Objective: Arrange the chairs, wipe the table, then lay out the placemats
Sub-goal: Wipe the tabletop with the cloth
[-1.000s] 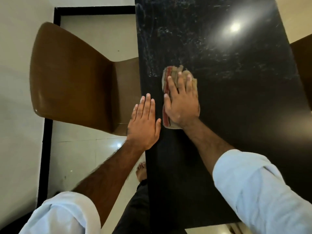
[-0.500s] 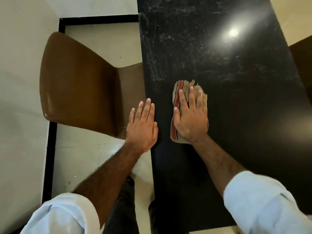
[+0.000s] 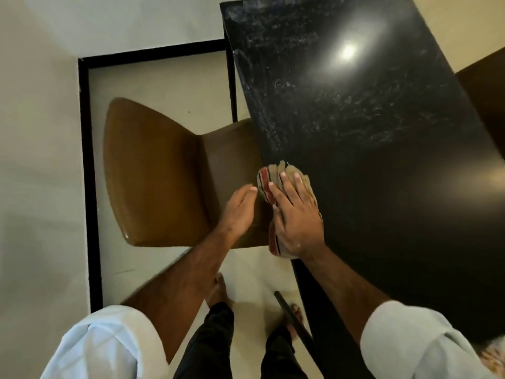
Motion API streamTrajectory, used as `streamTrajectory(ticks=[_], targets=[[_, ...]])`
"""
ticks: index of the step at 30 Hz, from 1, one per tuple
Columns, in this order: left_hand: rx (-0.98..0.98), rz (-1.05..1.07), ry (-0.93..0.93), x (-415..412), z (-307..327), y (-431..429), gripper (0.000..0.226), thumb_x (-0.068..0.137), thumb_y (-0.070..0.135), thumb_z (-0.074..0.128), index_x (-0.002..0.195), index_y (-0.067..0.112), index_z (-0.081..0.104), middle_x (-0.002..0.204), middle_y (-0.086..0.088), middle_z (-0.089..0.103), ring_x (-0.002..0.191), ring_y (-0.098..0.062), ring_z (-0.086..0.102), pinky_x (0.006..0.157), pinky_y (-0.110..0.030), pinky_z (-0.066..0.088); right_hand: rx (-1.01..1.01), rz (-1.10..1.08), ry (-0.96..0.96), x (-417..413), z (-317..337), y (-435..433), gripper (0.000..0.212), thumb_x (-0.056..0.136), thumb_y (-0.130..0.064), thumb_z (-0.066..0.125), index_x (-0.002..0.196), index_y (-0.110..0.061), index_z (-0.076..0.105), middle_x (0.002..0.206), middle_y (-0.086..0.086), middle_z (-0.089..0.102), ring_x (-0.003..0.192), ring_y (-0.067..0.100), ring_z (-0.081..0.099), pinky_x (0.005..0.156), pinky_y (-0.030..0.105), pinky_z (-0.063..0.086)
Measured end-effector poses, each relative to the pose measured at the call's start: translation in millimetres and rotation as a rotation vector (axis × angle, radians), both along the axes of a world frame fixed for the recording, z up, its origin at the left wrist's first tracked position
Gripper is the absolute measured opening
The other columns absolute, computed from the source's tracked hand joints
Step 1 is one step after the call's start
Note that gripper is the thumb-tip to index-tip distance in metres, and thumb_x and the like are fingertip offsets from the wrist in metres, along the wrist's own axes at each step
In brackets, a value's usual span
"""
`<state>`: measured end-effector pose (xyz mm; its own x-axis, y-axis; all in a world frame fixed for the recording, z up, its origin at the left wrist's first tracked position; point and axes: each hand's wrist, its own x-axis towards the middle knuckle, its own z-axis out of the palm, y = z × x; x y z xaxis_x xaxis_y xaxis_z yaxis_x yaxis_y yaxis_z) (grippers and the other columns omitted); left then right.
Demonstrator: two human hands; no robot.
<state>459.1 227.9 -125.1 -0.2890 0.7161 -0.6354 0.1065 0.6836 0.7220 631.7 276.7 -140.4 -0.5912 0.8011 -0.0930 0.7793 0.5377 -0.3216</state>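
A glossy black table (image 3: 382,165) fills the right of the view, with dusty streaks on its far half. My right hand (image 3: 296,217) lies flat on a folded beige cloth (image 3: 273,181) with red stripes, pressing it against the table's left edge, where the cloth hangs partly over the side. My left hand (image 3: 239,209) hovers just off that edge, over the seat of a brown chair (image 3: 155,176), fingers together and holding nothing. No placemats are in view.
The brown chair is pushed in at the table's left side, close to a white wall (image 3: 38,160). A second brown chair (image 3: 486,88) shows at the right edge. My bare feet (image 3: 218,291) stand on pale floor tiles by a table leg (image 3: 292,315).
My right hand has slid the cloth leftward from the tabletop to its left edge. My left hand has left the table edge and now sits over the chair seat. The view has tilted.
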Motion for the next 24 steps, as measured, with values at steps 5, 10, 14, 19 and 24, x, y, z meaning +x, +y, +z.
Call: streamTrajectory(ticks=[5, 10, 14, 19, 24], targets=[[0.061, -0.072, -0.307, -14.3, 42.9, -3.7, 0.059, 0.113, 0.034, 0.062, 0.167, 0.042, 0.041, 0.162, 0.013, 0.051, 0.146, -0.014, 0.052, 0.123, -0.049, 0.048, -0.201, -0.240, 0.374, 0.0, 38.1, -30.1, 0.036, 0.116, -0.020, 0.052, 0.151, -0.022, 0.063, 0.156, -0.007, 0.060, 0.151, 0.016, 0.050, 0.130, 0.051, 0.038], [0.244, -0.551, -0.070, -38.5, 94.1, -28.8, 0.083, 0.101, 0.014, 0.077, 0.164, 0.053, 0.039, 0.167, 0.011, 0.036, 0.154, -0.014, 0.041, 0.123, -0.048, 0.051, -0.396, -0.278, 0.535, 1.9, 109.9, -49.6, 0.027, 0.117, -0.032, 0.053, 0.139, -0.025, 0.068, 0.136, -0.006, 0.052, 0.124, 0.007, 0.060, 0.109, 0.038, 0.057], [0.366, -0.656, 0.240, -62.9, 144.2, -47.6, 0.040, 0.098, 0.023, 0.081, 0.135, 0.031, 0.070, 0.147, 0.013, 0.052, 0.130, -0.009, 0.061, 0.111, -0.039, 0.059, -0.365, -0.128, 0.573, -8.2, 162.7, -70.4, 0.025, 0.114, -0.024, 0.060, 0.138, -0.027, 0.067, 0.132, -0.007, 0.059, 0.120, 0.001, 0.063, 0.103, 0.024, 0.056], [0.462, -0.597, 0.287, -103.7, 201.4, -65.0, 0.019, 0.099, 0.009, 0.077, 0.107, 0.022, 0.066, 0.105, 0.004, 0.072, 0.093, -0.007, 0.071, 0.079, -0.031, 0.061, -0.251, -0.139, 0.394, -51.8, 206.8, -81.5, 0.067, 0.094, -0.029, 0.087, 0.152, -0.028, 0.053, 0.146, -0.006, 0.060, 0.134, 0.010, 0.057, 0.112, 0.032, 0.050], [0.577, -0.476, 0.348, -168.4, 227.7, -55.4, 0.027, 0.100, 0.009, 0.075, 0.092, 0.029, 0.059, 0.092, 0.003, 0.069, 0.079, -0.002, 0.068, 0.065, -0.017, 0.057, 0.012, -0.231, 0.134, -119.1, 217.6, -66.8, 0.038, 0.093, -0.044, 0.082, 0.124, -0.029, 0.066, 0.115, -0.010, 0.062, 0.110, 0.015, 0.060, 0.092, 0.034, 0.057]])
